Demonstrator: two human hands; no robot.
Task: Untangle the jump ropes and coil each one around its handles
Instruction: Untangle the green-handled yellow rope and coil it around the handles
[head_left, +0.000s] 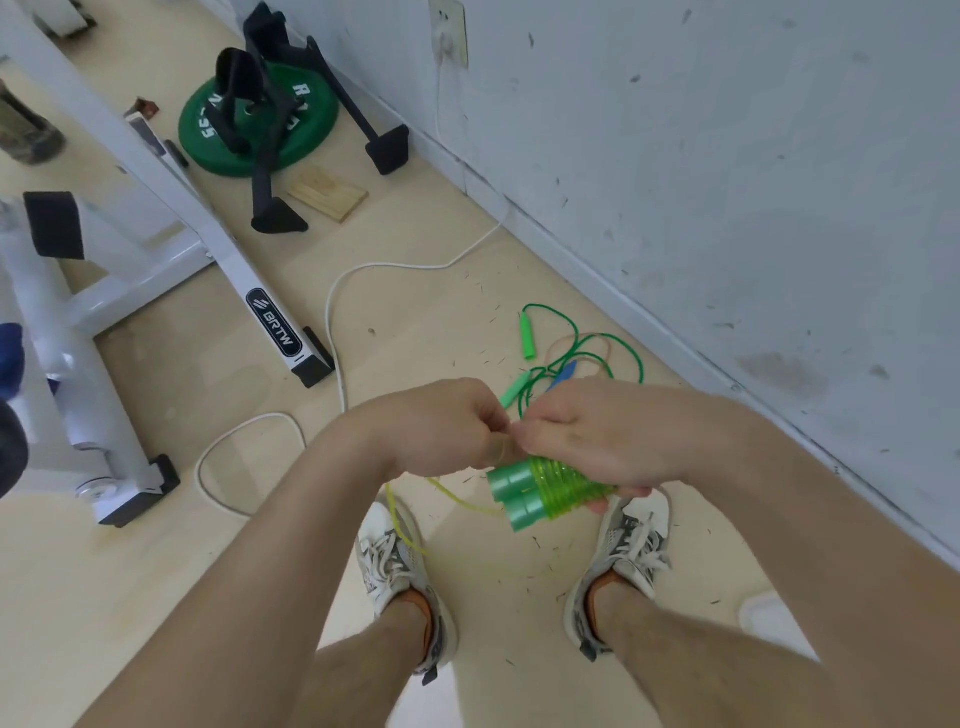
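1. The two green handles (511, 493) are lying side by side in the right hand (587, 441), with the yellow-green rope (566, 486) sitting round them in tight turns. Their bare ends are sticking out to the left of the hand.
2. The right hand's fingers are curling under the handles and gripping the wrapped part, and its back is covering the top of the coil.
3. The left hand (441, 426) is meeting the right just above the handles' bare ends. Its fingers are bent in a pinch, seemingly on a strand of the rope, though the strand itself is mostly hidden.
4. A loose tail (400, 519) of the same rope is hanging below and to the left of the handles, passing over the left shoe (395, 561).
5. Beyond the handles, a dark green jump rope (587, 343) is lying tangled on the floor (441, 322), with a blue handle (563, 374) showing among its loops.
6. Farther off, up and left of the handles, a white cable (332, 312) is curving across the floor beside a white bench frame (234, 249).
7. Both forearms are reaching in from below the handles, wrists close together.
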